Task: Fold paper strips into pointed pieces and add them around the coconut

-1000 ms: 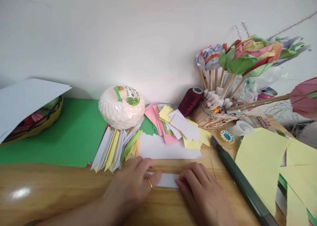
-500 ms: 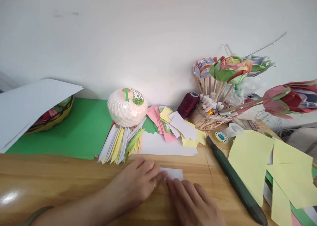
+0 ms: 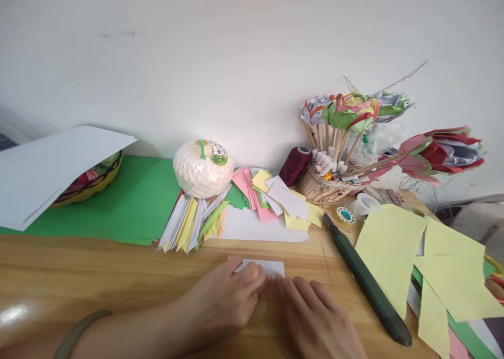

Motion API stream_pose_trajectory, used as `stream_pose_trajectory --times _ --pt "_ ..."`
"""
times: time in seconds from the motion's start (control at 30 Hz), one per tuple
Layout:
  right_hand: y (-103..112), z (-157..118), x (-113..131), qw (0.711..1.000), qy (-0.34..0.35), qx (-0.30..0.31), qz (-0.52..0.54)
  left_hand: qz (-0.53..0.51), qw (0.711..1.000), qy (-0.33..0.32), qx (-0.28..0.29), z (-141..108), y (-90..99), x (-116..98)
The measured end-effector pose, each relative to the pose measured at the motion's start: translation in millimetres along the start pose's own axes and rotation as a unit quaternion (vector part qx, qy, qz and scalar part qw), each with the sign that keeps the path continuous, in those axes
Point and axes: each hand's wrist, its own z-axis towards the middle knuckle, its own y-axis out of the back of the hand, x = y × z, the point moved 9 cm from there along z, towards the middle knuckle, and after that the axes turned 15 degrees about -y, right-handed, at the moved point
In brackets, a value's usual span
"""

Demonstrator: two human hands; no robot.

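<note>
A small white piece of paper (image 3: 271, 267) lies on the wooden table in front of me, its near edge covered by my fingers. My left hand (image 3: 236, 296) is closed with curled fingers, its thumb and forefinger on the paper's near edge. Beside it, my right hand (image 3: 315, 312) has its fingers pressed together, the fingertips gripping the same edge near the right corner. The two hands' fingertips almost meet. Beyond the paper, folded paper pieces (image 3: 192, 222) stick out from under a wrapped white coconut (image 3: 202, 170).
Right of my hands lies a dark green long-handled tool (image 3: 366, 280), with yellow paper sheets (image 3: 394, 249) past it. Paper flowers (image 3: 350, 109) stand in a basket (image 3: 323, 188) beside a maroon thread spool (image 3: 295, 166). Green sheets (image 3: 137, 201) and a woven basket (image 3: 94, 191) are at left.
My view has shifted slightly. The left fingers have slid leftward and curled over the paper, uncovering more of it. The right fingertips have moved toward the paper's right end.
</note>
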Motion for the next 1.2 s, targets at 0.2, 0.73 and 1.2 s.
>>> stream_pose_trajectory --times 0.2,0.73,1.2 --pt "1.2 -3.0 -2.9 1.0 -0.01 0.003 -0.018 -0.01 0.996 0.078 -0.041 -19.3 6.8 9.4" --pt "-5.8 -13.0 -16.4 0.995 0.013 0.065 -0.07 -0.001 0.993 0.103 -0.049 -65.6 8.3 9.5" --pt "-12.5 3.1 -43.9 0.985 -0.095 0.129 0.059 -0.025 0.991 0.129 -0.035 -76.2 -1.3 12.7"
